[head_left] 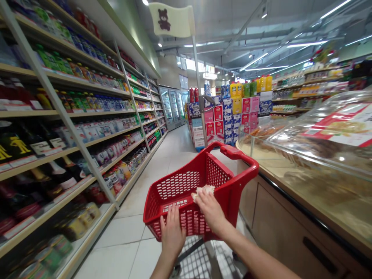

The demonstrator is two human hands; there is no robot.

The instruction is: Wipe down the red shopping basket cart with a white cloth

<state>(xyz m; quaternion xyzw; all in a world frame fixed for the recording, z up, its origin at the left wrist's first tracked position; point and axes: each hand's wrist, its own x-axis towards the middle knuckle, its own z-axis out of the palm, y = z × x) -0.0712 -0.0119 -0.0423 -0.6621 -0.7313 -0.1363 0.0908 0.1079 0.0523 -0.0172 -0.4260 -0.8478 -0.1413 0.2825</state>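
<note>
A red plastic shopping cart [171, 182] with lattice walls stands in front of me, its handle at the right. My left hand [173, 230] lies against the cart's near side, fingers stretched up to the rim and holding nothing. Farther right, my right hand [210, 209] has its fingers bent over a crumpled whitish cloth [207, 190] at the near rim. The palm side of that hand is hidden. Below the basket, a lower rack of the cart partly shows.
Tall shelves [95, 112] of bottles and cans line the left. At right, a counter [290, 186] carries clear plastic food packs [325, 131]. Stacked drink cartons [215, 120] and a pole with a bear flag [171, 20] stand ahead. Tiled floor [122, 236] runs along the aisle.
</note>
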